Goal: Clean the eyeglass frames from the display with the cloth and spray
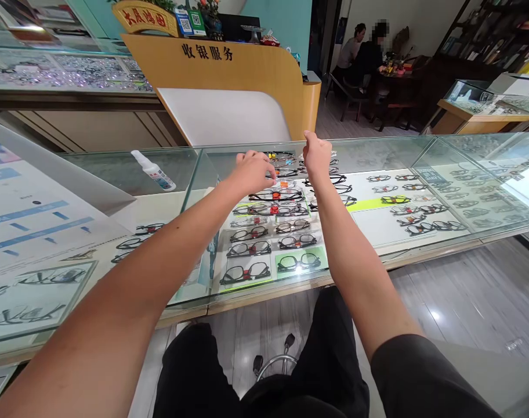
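Note:
Both bare arms reach over a glass display case point(404, 255) to its far side. My left hand point(253, 172) is above the glass, its fingers loosely bent and apart, with nothing visible in it. To its right my right hand point(317, 155) is closed, thumb side up; whatever it may hold is hidden. Rows of eyeglass frames point(247, 271) lie beneath the glass under and between the arms, some on a green card point(283, 259). A white spray bottle point(154, 170) lies on its side on the glass, left of my left hand.
A white printed board point(33, 215) stands at the left. Beyond the case is a wooden counter point(256, 64) with a sign and small items on top. Two people point(362, 58) sit at a table at the back right. Another display case point(482, 119) stands at the far right.

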Motion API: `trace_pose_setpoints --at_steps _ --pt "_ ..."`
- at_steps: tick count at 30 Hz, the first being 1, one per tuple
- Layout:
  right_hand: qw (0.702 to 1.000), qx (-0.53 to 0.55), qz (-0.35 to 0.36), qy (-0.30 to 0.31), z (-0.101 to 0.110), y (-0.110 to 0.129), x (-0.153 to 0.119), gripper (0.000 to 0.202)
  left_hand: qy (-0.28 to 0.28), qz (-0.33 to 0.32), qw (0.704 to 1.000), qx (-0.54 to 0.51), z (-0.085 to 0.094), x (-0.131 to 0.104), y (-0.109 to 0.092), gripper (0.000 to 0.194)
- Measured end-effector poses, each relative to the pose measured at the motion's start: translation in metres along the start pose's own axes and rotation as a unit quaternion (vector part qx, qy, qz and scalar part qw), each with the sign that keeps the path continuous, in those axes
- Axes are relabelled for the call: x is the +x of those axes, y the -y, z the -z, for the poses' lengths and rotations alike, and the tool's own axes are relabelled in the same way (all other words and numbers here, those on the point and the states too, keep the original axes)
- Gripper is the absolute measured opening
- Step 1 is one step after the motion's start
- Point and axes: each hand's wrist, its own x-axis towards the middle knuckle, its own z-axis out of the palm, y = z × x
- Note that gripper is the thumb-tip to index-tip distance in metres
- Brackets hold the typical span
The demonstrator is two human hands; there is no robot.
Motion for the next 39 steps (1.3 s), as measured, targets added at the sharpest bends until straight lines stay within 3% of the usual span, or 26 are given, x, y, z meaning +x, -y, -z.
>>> trace_pose_setpoints --at_steps 8,12,16,19,24,27,30,33,37,39 --pt "1.0 0.0 0.021 -0.014 0.003 -0.005 -0.003 0.071 -0.002 0.019 0.999 -0.028 -0.006 0.009 0.004 0.021" --pt "0.998 0.043 0.004 -0.039 0.007 0.001 -0.005 0.069 -0.027 0.035 0.996 -0.081 0.01 0.0 0.01 0.016" --pt "0.994 0.1 -0.03 -0.036 0.011 0.006 -0.007 0.064 -0.101 0.061 0.979 -0.166 0.032 -0.031 0.019 0.016" --pt "0.993 0.103 -0.047 -0.012 0.007 0.009 -0.011 0.061 -0.151 0.066 0.938 -0.305 0.042 -0.066 0.03 0.035" --pt "0.993 0.096 -0.049 0.047 -0.012 0.012 -0.026 0.06 -0.139 0.157 0.772 -0.6 0.04 -0.112 0.045 0.052" --pt "0.991 0.09 -0.034 0.097 -0.029 0.015 -0.041 0.063 -0.148 0.164 0.706 -0.673 0.035 -0.121 0.048 0.052" --pt "0.989 0.08 -0.011 0.128 -0.046 0.021 -0.06 0.069 -0.133 0.174 0.679 -0.701 0.031 -0.123 0.044 0.059" --pt "0.983 0.091 0.008 0.157 -0.059 0.027 -0.08 0.073 -0.108 0.17 0.676 -0.709 0.029 -0.125 0.039 0.059" --pt "0.948 0.154 -0.088 0.264 -0.067 0.033 -0.103 0.067 -0.1 0.155 0.68 -0.71 0.028 -0.13 0.035 0.056" --pt "0.937 0.167 -0.118 0.283 -0.068 0.031 -0.109 0.055 -0.098 0.15 0.684 -0.707 0.028 -0.131 0.034 0.056"
